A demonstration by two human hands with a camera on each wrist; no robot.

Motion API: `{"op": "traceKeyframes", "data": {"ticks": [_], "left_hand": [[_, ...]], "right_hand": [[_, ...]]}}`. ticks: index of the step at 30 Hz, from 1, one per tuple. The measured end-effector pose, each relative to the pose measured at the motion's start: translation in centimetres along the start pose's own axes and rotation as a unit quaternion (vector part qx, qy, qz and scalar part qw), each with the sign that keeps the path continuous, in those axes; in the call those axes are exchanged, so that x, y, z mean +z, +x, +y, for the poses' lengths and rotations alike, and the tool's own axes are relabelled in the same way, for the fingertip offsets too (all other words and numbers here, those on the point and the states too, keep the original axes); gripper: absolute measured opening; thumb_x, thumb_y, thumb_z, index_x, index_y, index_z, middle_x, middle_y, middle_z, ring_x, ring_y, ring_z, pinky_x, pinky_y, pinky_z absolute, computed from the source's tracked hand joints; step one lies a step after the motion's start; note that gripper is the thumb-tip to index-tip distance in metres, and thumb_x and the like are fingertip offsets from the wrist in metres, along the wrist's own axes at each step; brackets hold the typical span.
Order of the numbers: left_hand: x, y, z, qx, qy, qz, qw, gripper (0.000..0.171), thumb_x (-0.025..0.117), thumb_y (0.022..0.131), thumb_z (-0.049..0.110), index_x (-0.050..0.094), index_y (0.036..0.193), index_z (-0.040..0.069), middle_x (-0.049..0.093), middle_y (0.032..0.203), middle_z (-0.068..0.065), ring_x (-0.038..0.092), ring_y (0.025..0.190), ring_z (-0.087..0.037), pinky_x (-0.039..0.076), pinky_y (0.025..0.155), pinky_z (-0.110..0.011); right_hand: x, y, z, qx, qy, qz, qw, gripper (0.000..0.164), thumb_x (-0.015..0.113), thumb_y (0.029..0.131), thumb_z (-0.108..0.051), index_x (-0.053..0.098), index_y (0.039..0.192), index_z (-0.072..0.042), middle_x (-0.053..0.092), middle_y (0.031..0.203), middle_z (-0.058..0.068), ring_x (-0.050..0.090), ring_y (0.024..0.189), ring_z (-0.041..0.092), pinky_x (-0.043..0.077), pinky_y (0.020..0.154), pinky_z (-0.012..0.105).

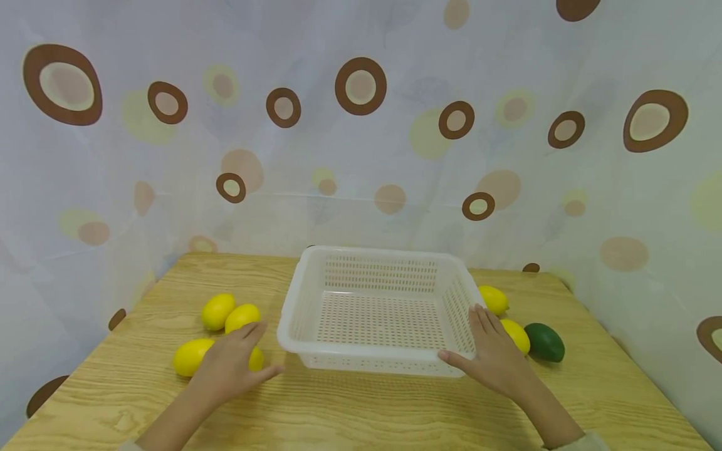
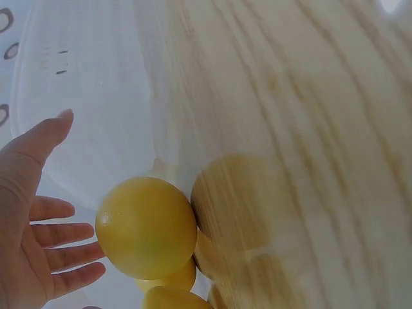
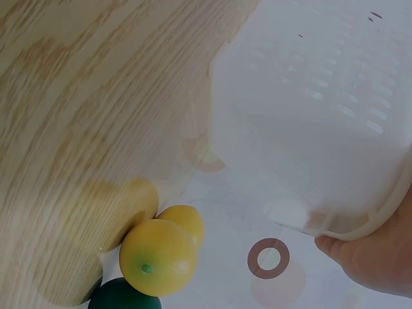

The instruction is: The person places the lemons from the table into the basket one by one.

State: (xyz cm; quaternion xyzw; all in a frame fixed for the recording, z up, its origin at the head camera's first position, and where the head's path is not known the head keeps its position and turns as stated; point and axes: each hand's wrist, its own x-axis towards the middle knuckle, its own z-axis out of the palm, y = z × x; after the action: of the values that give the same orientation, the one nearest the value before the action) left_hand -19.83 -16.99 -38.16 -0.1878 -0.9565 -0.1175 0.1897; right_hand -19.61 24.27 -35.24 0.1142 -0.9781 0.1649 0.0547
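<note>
A white plastic basket (image 1: pixel 366 352) with slotted walls stands upright on the table, with nothing in it. My right hand (image 1: pixel 499 354) rests on its near right corner, thumb along the front rim and straight fingers over the side rim. Left of the basket, my left hand (image 1: pixel 230 363) hovers with spread fingers and holds nothing. Close by it lie several yellow lemons, one lemon (image 1: pixel 190 357) to its left and another lemon (image 1: pixel 256 359) partly hidden behind it. In the left wrist view, a lemon (image 2: pixel 147 228) appears right beside the fingertips.
To the right of the basket lie two lemons, the farther lemon (image 1: pixel 493 300) and the nearer lemon (image 1: pixel 516 336), and a dark green oval fruit (image 1: pixel 544 342). The wooden table (image 1: pixel 361 413) ends at a white curtain (image 1: pixel 361 156) with brown rings behind and at the sides.
</note>
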Motion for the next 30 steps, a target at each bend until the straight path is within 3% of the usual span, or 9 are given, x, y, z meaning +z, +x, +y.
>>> {"op": "traceKeyframes", "data": {"ticks": [11,17,23,30], "left_hand": [[0.0,-0.9,-1.1,0.011,0.024,-0.022,0.9994,0.072,0.078,0.068,0.042,0.058,0.12,-0.003,0.062,0.116,-0.019,0.061,0.1,-0.035,0.052,0.083,-0.047],[-0.1,-1.1,-1.3,0.008,0.015,-0.061,0.998,0.071,0.077,0.07,0.039,0.056,0.121,-0.004,0.06,0.115,-0.022,0.06,0.101,-0.035,0.054,0.077,-0.045],[-0.1,-1.0,-1.2,0.003,0.011,-0.106,0.9943,0.068,0.078,0.071,0.036,0.055,0.122,-0.004,0.057,0.12,-0.024,0.057,0.107,-0.037,0.053,0.083,-0.047],[0.1,-0.9,-1.5,0.011,0.019,-0.093,0.9954,0.067,0.079,0.069,0.032,0.056,0.12,-0.004,0.058,0.117,-0.025,0.059,0.104,-0.036,0.053,0.082,-0.046]], "right_hand": [[-0.1,0.1,-0.3,0.004,-0.002,-0.004,1.0,0.106,0.055,0.081,-0.062,0.015,0.14,0.017,0.011,0.148,0.036,0.012,0.136,0.052,0.015,0.109,0.064],[-0.2,0.0,-0.3,0.006,-0.006,-0.002,1.0,0.106,0.055,0.081,-0.061,0.016,0.14,0.018,0.011,0.148,0.036,0.012,0.136,0.052,0.015,0.109,0.063],[-0.2,0.0,-0.3,0.007,-0.003,-0.002,1.0,0.106,0.055,0.081,-0.061,0.016,0.14,0.017,0.011,0.148,0.035,0.012,0.136,0.052,0.015,0.109,0.063],[0.1,0.1,-0.1,0.006,-0.003,0.004,1.0,0.106,0.056,0.081,-0.061,0.016,0.14,0.018,0.012,0.148,0.035,0.013,0.136,0.051,0.016,0.109,0.063]]}}
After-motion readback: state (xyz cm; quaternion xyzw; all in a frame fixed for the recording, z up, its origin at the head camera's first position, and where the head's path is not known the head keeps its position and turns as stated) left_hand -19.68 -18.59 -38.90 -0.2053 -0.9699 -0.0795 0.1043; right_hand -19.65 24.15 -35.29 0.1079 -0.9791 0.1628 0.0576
